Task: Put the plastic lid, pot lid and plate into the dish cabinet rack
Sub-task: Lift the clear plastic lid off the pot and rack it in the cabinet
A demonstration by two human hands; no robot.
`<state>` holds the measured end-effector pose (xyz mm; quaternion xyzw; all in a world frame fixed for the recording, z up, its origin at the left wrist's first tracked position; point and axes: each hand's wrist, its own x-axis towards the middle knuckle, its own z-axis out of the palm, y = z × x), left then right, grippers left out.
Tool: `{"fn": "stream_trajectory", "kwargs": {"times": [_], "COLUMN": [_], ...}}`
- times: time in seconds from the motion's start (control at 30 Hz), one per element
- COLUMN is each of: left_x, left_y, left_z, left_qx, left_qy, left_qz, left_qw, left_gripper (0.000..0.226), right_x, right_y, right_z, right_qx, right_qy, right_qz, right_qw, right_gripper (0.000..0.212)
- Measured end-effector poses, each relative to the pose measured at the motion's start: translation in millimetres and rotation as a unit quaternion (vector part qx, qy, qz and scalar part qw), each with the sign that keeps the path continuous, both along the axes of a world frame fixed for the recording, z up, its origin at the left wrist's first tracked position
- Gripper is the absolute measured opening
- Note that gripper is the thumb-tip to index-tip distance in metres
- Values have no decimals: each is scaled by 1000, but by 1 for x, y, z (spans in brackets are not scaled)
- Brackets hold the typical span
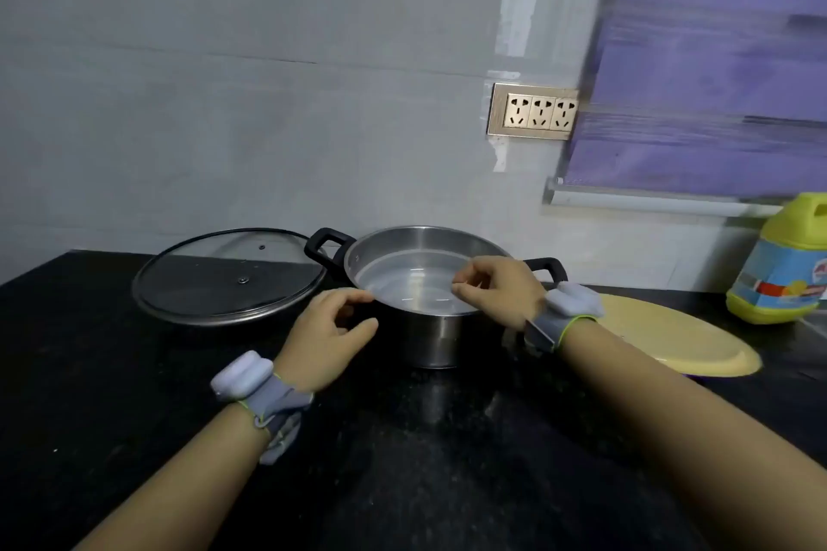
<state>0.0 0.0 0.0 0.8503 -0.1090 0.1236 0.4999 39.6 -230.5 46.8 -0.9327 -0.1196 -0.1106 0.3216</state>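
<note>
Left hand [331,327], right hand [496,291] pinch opposite edges of plastic lid [411,286], roughly level over pot [436,340].

Black speckled counter [402,461]. On it I count four items:
- one pot lid [230,277], glass, back left
- one steel pot [436,340] with black handles, centre, just right of the lid
- one yellow plate [671,340], flat, right of the pot
- one yellow-green bottle [783,264], upright, far right

Pot lid [230,277] left of pot [436,340], plate [671,340] right of pot, bottle [781,264] behind plate
</note>
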Motion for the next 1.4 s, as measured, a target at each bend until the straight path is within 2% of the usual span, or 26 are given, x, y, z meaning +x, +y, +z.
{"fn": "stream_trajectory", "kwargs": {"times": [0.1,0.17,0.23,0.4,0.67,0.77,0.87,1.0,1.13,1.17,1.27,1.4], "left_x": [7,12,18,21,19,20,22,25,27,27,23,20], "left_y": [-2,-2,-3,-4,-11,-16,-18,-16,-16,-16,-18,-21], "left_z": [-1,-6,-12,-17,-17,-17,-19,-21,-22,-23,-24,-25], "left_qx": [29,74,110,103,-16,-41,-49,-33,-27,-25,-27,-22], "left_qy": [-35,-51,-54,-72,-70,-89,-93,-80,-71,-75,-89,-71], "left_qz": [2,-3,0,8,28,46,65,79,101,105,110,119], "left_qw": [999,996,992,992,997,994,992,993,992,991,990,990], "left_gripper": [33,54,62,51,24,21,18,20,18,21,28,34], "right_x": [14,21,25,35,32,27,27,30,31,30,26,25], "right_y": [7,13,18,25,35,37,38,33,25,22,16,14], "right_z": [-1,-2,-1,4,9,13,12,10,17,19,19,17], "right_qx": [-87,-134,-164,-223,-276,-294,-292,-271,-186,-158,-106,-85], "right_qy": [37,97,155,210,244,256,254,243,229,228,201,156], "right_qz": [-15,1,17,20,37,54,45,49,82,107,172,177], "right_qw": [995,986,974,952,929,920,921,930,952,955,958,968], "right_gripper": [17,21,23,21,23,38,41,31,55,55,33,20]}}
